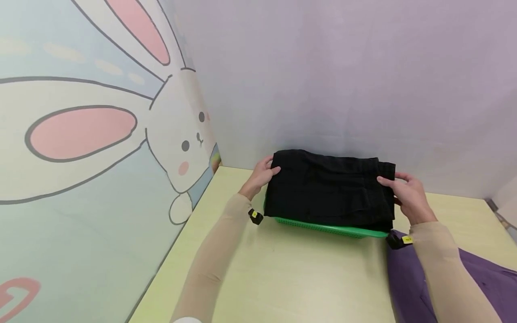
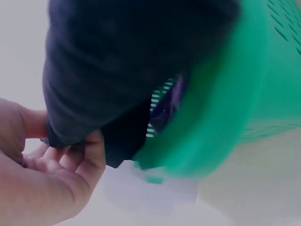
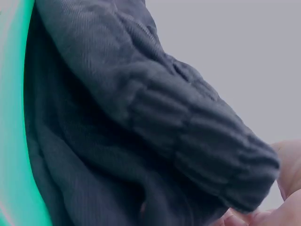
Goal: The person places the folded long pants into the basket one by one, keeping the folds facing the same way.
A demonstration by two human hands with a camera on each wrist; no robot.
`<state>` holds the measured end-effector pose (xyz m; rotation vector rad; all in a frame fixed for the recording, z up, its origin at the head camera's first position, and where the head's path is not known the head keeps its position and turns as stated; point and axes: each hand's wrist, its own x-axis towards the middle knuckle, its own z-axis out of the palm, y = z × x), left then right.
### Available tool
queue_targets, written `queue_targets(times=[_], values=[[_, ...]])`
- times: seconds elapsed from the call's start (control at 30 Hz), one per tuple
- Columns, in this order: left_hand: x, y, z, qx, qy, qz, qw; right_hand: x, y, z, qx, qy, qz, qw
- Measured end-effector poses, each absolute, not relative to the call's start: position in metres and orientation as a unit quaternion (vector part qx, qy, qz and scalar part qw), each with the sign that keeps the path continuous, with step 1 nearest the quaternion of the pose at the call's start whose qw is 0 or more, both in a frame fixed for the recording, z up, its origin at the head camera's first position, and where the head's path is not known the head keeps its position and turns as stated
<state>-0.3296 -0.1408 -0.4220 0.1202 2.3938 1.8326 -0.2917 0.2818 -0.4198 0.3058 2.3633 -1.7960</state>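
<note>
A folded black garment point(image 1: 323, 190) with a gathered elastic band point(image 3: 202, 141) at its right end lies over the top of a green plastic basket point(image 1: 323, 228). My left hand point(image 1: 260, 176) pinches its left end, thumb on top and fingers beneath, as the left wrist view also shows. At the other end my right hand point(image 1: 409, 197) grips the banded edge, thumb over the cloth. Under the garment, a bit of dark purple cloth point(image 2: 164, 106) shows inside the basket in the left wrist view.
Purple clothing point(image 1: 412, 278) lies on the pale yellow table point(image 1: 307, 273) at the right, under my right forearm. A pale curtain-like wall point(image 1: 343, 80) rises right behind the basket. To the left stands a wall with a painted rabbit point(image 1: 177, 134).
</note>
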Motion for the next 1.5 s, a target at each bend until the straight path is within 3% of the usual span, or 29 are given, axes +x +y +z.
queue_targets(times=[0.37, 0.83, 1.07, 1.23, 1.5], values=[[-0.331, -0.131, -0.436, 0.014, 0.827, 0.561, 0.044, -0.292, 0.283, -0.436, 0.122, 0.805, -0.576, 0.074], [-0.316, -0.116, -0.44, 0.041, 0.953, 0.286, -0.085, -0.294, 0.269, -0.441, 0.11, 0.859, -0.499, 0.031], [-0.315, -0.118, -0.45, 0.075, 0.969, 0.196, -0.133, -0.293, 0.252, -0.446, 0.079, 0.913, -0.394, -0.067], [-0.315, -0.12, -0.454, 0.083, 0.976, 0.147, -0.137, -0.288, 0.237, -0.457, 0.025, 0.933, -0.328, -0.144], [-0.308, -0.118, -0.452, 0.123, 0.981, 0.059, -0.138, -0.284, 0.232, -0.462, 0.017, 0.957, -0.237, -0.169]])
